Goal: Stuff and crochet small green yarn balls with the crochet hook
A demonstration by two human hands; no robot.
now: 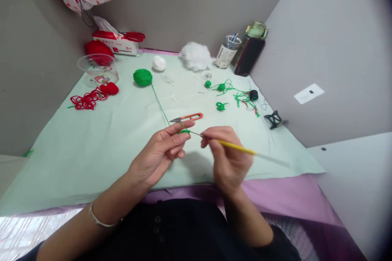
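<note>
Between the thumb and fingers of my left hand [167, 142] is a small green crochet piece [184, 131]. Green yarn passes over the raised index finger and leads back to a green yarn ball [142, 77]. My right hand [228, 155] grips a crochet hook [234, 146] with a yellow handle, like a pen. Its metal tip meets the green piece; the back end is blurred. Just beyond my left fingertips lie orange thread snips [196, 116] on the pale green cloth [122, 138].
At the left are red yarn [85, 100], a clear plastic tub [99, 73] and a tissue box [118, 43]. White stuffing [196, 56] and a pen cup [227, 52] stand at the back. Small green crocheted pieces [221, 106], a black thread spool [253, 95] and a black stand [275, 120] lie right.
</note>
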